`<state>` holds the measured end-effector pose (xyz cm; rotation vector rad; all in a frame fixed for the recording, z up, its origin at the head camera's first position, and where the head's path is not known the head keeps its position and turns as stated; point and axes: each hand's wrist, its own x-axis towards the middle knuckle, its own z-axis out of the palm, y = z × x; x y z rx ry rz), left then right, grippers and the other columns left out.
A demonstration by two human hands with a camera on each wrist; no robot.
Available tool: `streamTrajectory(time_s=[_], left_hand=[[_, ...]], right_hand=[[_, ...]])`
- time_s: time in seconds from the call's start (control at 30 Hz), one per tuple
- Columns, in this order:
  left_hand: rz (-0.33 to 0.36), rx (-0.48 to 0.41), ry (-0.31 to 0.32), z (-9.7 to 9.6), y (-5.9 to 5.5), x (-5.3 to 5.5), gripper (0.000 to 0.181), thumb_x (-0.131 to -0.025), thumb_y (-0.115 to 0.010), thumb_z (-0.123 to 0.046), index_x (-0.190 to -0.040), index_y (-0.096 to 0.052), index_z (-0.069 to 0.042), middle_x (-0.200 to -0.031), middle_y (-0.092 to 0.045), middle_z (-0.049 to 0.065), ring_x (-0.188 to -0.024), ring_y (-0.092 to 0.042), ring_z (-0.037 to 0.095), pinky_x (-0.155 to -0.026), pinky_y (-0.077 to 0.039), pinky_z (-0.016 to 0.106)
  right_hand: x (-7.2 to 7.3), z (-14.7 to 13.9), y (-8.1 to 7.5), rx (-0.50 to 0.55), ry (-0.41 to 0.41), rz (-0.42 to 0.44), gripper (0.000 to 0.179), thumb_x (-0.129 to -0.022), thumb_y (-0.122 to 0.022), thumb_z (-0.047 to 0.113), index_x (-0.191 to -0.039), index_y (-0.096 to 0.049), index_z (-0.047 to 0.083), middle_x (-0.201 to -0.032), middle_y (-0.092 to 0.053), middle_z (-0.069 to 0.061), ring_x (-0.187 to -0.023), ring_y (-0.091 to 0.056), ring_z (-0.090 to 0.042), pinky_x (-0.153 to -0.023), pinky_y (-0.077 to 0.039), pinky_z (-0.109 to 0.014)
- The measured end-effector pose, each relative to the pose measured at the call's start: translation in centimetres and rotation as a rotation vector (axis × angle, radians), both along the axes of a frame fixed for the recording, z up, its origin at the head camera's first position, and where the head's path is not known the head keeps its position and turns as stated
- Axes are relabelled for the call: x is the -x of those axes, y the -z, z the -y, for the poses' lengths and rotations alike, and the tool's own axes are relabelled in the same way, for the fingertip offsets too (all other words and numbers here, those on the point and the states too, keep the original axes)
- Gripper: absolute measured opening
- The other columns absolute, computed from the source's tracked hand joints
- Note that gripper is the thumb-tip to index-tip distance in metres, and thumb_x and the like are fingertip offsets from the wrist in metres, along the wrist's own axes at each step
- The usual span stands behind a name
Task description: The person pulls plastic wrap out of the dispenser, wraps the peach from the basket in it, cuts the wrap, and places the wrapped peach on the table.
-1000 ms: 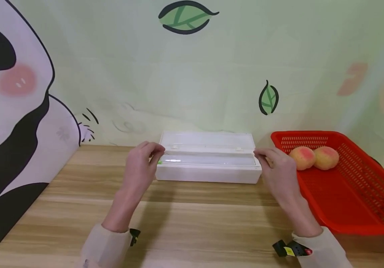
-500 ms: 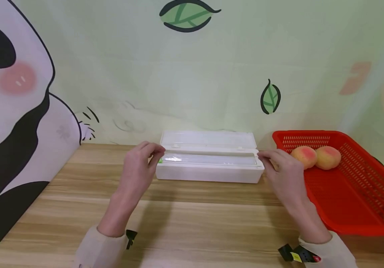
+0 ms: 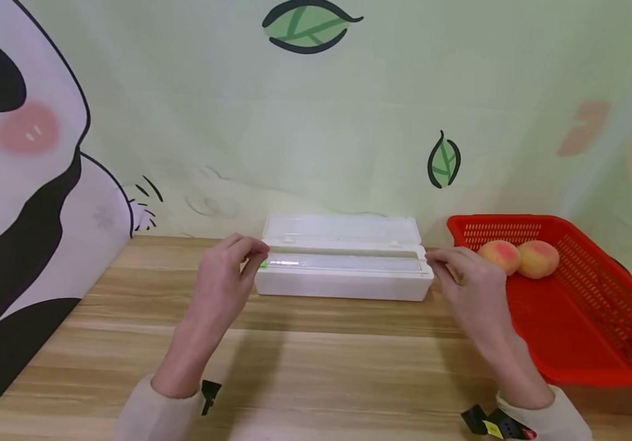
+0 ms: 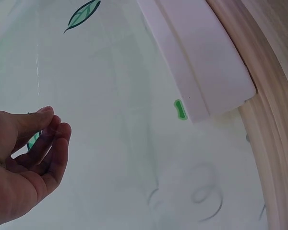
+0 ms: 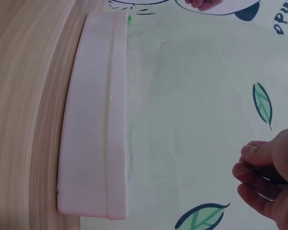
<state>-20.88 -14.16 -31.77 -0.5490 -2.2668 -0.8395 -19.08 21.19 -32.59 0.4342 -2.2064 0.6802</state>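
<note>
A long white cling film box (image 3: 343,288) stands on the table with its lid (image 3: 342,229) tipped up at the back. Shiny clear film (image 3: 316,262) shows across its top. At the box's left end my left hand (image 3: 222,272) is raised, thumb and fingertips pinching the film's edge. Opposite it, my right hand (image 3: 470,294) pinches the other corner. Both wrist views show a faint film edge running from the fingertips of the left hand (image 4: 29,167) and right hand (image 5: 271,177). A small green tab (image 4: 181,109) sits at the box's left end.
A red plastic basket (image 3: 564,331) with two peaches (image 3: 537,258) inside stands close to my right forearm. Behind the wooden table (image 3: 343,380) hangs a pale green backdrop (image 3: 228,122) with a panda and leaves printed on it.
My hands have spread slightly farther apart, the right one shifting right and the left a little left. Both keep their pinch. The box and basket stay in place.
</note>
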Motion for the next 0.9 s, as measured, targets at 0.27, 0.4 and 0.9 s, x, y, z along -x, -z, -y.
streamTrajectory(time_s=[0.27,0.4,0.9], left_hand=[[-0.036,0.008,0.022,0.2,0.4,-0.6,0.012,-0.084,-0.079,0.009,-0.091,-0.075,0.001,-0.092,-0.072,0.012,-0.082,-0.070,0.025,-0.072,-0.058,0.038],[-0.052,0.009,0.024,0.3,0.5,-1.0,0.011,-0.084,-0.079,0.010,-0.091,-0.075,0.002,-0.095,-0.072,0.013,-0.084,-0.071,0.025,-0.073,-0.059,0.039],[-0.073,0.018,0.032,0.4,-0.3,-2.2,0.012,-0.084,-0.079,0.010,-0.092,-0.074,0.002,-0.095,-0.072,0.011,-0.084,-0.071,0.023,-0.073,-0.060,0.037]], right_hand=[[-0.8,-0.4,0.2,-0.039,0.004,-0.003,0.025,-0.081,-0.082,-0.009,-0.104,-0.079,0.000,-0.099,-0.076,-0.015,-0.089,-0.073,-0.031,-0.091,-0.040,-0.006],[-1.0,-0.5,0.1,-0.048,-0.006,-0.011,0.027,-0.080,-0.083,-0.009,-0.104,-0.079,0.000,-0.099,-0.076,-0.014,-0.089,-0.073,-0.031,-0.091,-0.031,0.000],[-2.4,-0.5,-0.5,-0.048,-0.015,-0.022,0.031,-0.078,-0.084,-0.011,-0.106,-0.079,0.002,-0.100,-0.076,-0.013,-0.090,-0.073,-0.029,-0.091,-0.033,-0.001]])
